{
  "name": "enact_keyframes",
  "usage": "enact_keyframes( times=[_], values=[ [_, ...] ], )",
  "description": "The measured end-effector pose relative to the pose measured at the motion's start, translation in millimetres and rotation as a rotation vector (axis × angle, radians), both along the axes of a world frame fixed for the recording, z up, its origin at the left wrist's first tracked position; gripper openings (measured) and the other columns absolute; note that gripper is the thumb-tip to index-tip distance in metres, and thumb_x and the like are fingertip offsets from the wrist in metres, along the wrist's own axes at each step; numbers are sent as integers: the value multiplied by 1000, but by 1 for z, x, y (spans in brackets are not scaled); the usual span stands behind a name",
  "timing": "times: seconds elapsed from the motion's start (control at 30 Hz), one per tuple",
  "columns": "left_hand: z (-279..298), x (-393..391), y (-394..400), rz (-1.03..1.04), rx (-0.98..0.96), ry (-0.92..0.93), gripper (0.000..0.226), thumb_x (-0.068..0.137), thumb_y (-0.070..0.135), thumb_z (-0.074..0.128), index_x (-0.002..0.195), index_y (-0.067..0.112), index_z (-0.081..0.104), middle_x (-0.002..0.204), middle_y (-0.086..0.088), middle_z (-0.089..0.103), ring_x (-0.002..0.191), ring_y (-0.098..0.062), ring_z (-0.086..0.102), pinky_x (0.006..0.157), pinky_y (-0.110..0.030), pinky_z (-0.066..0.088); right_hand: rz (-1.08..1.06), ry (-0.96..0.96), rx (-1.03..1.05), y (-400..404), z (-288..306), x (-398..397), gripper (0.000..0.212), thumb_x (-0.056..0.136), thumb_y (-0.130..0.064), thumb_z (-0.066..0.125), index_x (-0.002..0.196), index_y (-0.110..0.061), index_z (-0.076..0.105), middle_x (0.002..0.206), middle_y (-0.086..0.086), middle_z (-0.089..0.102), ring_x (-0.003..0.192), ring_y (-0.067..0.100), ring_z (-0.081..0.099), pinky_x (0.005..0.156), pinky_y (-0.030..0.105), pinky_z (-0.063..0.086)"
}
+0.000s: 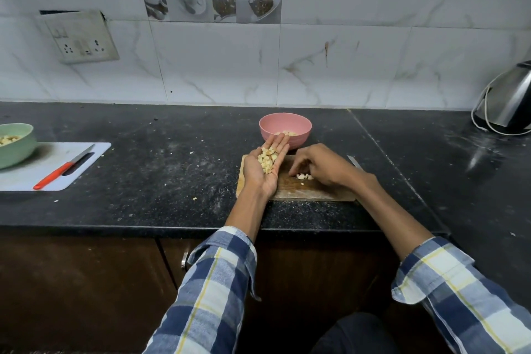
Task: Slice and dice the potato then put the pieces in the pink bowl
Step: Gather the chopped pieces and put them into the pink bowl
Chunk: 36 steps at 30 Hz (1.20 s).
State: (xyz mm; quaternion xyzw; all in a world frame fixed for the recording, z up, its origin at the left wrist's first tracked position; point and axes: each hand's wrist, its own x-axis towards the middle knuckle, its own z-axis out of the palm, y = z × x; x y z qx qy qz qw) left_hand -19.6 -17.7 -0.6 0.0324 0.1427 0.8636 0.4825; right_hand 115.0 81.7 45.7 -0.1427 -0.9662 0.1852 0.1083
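Note:
The pink bowl [298, 139] stands on the black counter just behind a wooden cutting board [290, 191] and holds a few diced potato pieces [287, 133]. My left hand [257, 178] is palm up over the board's left end, fingertips at the bowl's near rim, carrying a heap of potato dice [267, 161]. My right hand [321, 167] rests knuckles up on the board, its fingers curled round a small cluster of potato bits [304, 176]. A knife blade tip [355, 162] shows behind my right wrist.
At far left a white cutting board [26, 178] carries a red-handled knife [53, 177] and a green bowl [14, 146] with food in it. A steel kettle [508, 103] with its cord stands at the back right. Crumbs dot the counter. The counter's front edge [143, 227] runs below the board.

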Motion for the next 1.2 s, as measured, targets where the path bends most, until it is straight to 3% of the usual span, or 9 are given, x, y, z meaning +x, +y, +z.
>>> enact_keyframes(
  times=[0.1,0.2,0.3,0.43,0.57,0.9,1.0,1.13,1.2],
  values=[
    [1,0,1,-7,-16,6,45,111,14,23,124,-13,56,116,-34,68,133,-45,54,117,-51,41,-84,21,-32,8,5,17,48,87,17,50,98,-17,83,104,-4,74,96,5,66,89,20,53],
    [0,-1,2,-9,-22,11,45,110,14,23,124,-13,56,115,-34,69,138,-46,51,118,-52,39,-141,-54,-31,15,4,26,15,93,-17,75,105,-23,79,109,-7,70,104,10,64,85,19,45],
    [-1,-1,3,-15,-34,19,45,110,14,23,126,-13,56,116,-34,69,138,-46,50,118,-52,39,-174,-99,-30,11,-4,26,44,77,-40,89,114,-21,76,99,-9,65,86,4,60,67,8,39],
    [-2,-3,5,-10,-36,21,45,110,14,23,128,-13,55,120,-34,67,138,-47,50,118,-53,39,-137,30,-8,-2,-17,17,38,76,-31,92,109,-18,80,99,-4,71,83,7,64,67,6,40],
    [-4,-2,5,-9,-51,29,46,110,14,23,134,-13,52,123,-34,66,139,-46,50,118,-52,39,-107,119,79,-7,-23,17,15,82,-24,87,95,-25,82,98,-9,71,89,6,61,80,21,46],
    [-1,-1,5,-25,-99,62,46,111,14,22,133,-13,53,130,-31,62,139,-47,50,117,-52,40,-217,-22,58,0,-5,8,9,80,-14,85,78,-21,82,76,-5,74,73,6,67,76,28,55],
    [-1,-1,5,-48,-109,68,46,111,14,22,130,-13,54,123,-34,67,137,-48,51,118,-53,39,-321,-53,-56,15,-2,8,9,79,-9,86,78,-17,83,75,-3,77,73,8,72,79,29,60],
    [-2,-2,7,-75,-164,132,45,111,15,22,125,-10,57,113,-32,71,126,-45,59,117,-52,41,-377,176,-640,21,6,15,14,80,2,83,94,1,80,85,12,79,87,23,76,69,21,60],
    [-2,-1,10,-82,-223,185,45,111,15,23,125,-9,58,110,-29,72,114,-42,66,114,-50,44,-387,248,-726,17,14,10,19,80,-4,84,99,-1,80,89,9,80,88,17,76,69,18,58]
  ],
)
